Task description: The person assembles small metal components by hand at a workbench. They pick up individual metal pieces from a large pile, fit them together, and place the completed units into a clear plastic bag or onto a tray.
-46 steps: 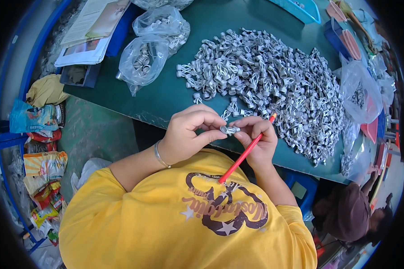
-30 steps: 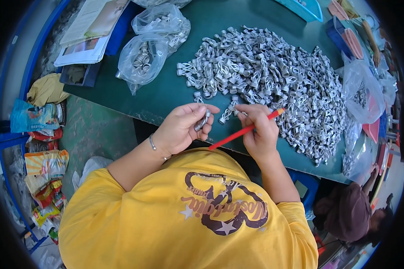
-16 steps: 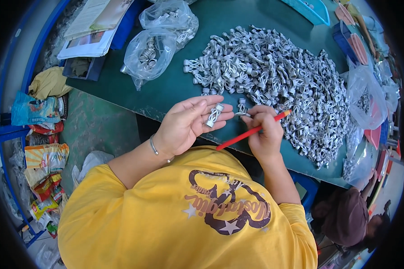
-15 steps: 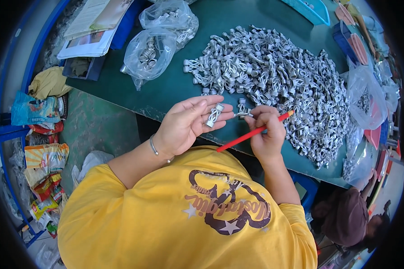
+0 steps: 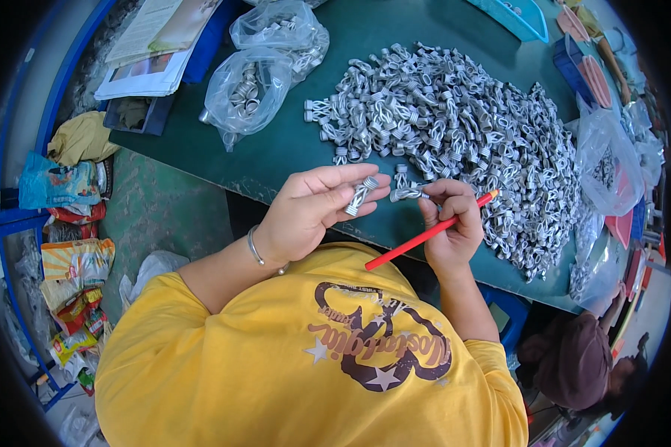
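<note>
My left hand (image 5: 298, 205), palm turned up, holds a small silver metal fitting (image 5: 361, 196) between thumb and fingers. The fitting has ribbed ends and an open, twisted middle. Closed around a red pencil (image 5: 417, 242) is my right hand (image 5: 455, 227), with the pencil's pale tip pointing up and right. Its thumb and fingertips also meet the end of another such fitting (image 5: 406, 194), at the table's near edge. Just beyond that one stands a further fitting (image 5: 401, 176). A large heap of similar fittings (image 5: 455, 112) covers the table ahead.
Clear plastic bags (image 5: 250, 89) with metal parts sit at the table's (image 5: 194, 160) back left, beside papers (image 5: 145, 67) on a bin. A turquoise tray (image 5: 518, 18) is at the far edge. Another plastic bag (image 5: 608, 160) lies right. A person in a dark top (image 5: 570, 361) is lower right.
My right hand has shifted slightly right, carrying the pencil with it. The fitting at its fingertips now shows more plainly. My left fingers have curled a little, and their fitting has tilted.
</note>
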Demonstrator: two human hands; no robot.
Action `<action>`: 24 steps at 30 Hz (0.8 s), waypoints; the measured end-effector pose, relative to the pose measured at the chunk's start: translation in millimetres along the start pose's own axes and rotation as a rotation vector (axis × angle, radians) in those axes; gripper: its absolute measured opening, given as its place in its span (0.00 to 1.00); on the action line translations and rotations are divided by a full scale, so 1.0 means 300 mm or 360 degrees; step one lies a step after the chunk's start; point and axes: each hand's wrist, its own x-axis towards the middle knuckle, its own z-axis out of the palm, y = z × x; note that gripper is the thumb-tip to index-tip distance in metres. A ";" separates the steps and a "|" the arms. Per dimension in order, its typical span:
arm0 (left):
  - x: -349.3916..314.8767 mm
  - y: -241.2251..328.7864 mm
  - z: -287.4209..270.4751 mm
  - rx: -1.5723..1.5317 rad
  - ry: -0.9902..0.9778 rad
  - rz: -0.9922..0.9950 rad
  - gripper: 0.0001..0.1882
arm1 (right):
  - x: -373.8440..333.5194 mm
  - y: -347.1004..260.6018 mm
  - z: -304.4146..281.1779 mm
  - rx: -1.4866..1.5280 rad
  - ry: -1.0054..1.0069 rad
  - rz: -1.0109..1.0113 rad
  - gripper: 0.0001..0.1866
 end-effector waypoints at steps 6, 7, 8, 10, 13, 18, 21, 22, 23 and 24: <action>-0.001 0.006 0.012 0.0243 -0.0018 0.0076 0.20 | -0.007 0.008 0.002 -0.0059 -0.0058 -0.0007 0.16; -0.002 0.005 0.011 0.0279 -0.0019 0.0093 0.20 | -0.007 0.006 0.002 -0.0064 -0.0062 -0.0003 0.16; -0.002 0.004 0.011 0.0316 -0.0019 0.0109 0.20 | -0.007 0.005 0.003 -0.0069 -0.0066 0.0002 0.16; -0.002 -0.001 0.007 0.0367 -0.0059 0.0173 0.21 | -0.012 0.006 0.006 -0.0044 -0.0069 0.0031 0.16; -0.002 -0.003 0.010 0.0386 -0.0064 0.0211 0.20 | -0.012 0.007 0.007 -0.0026 -0.0065 0.0004 0.16; 0.017 0.003 -0.009 0.0078 0.0130 -0.0102 0.16 | -0.029 0.003 0.007 0.0263 0.0083 0.0120 0.15; 0.038 -0.025 -0.033 0.0189 0.0077 -0.0212 0.15 | -0.029 -0.023 0.018 0.0464 0.0072 0.0122 0.15; 0.042 -0.032 -0.019 0.0232 0.0026 -0.0191 0.14 | -0.037 -0.016 0.019 0.0458 0.0014 0.0098 0.15; 0.044 -0.034 -0.010 0.0274 -0.0025 -0.0170 0.14 | -0.031 -0.020 0.023 0.0385 -0.0036 0.0044 0.15; 0.049 -0.029 -0.002 0.0301 -0.0011 -0.0202 0.14 | -0.030 -0.017 0.028 0.0426 -0.0032 0.0061 0.15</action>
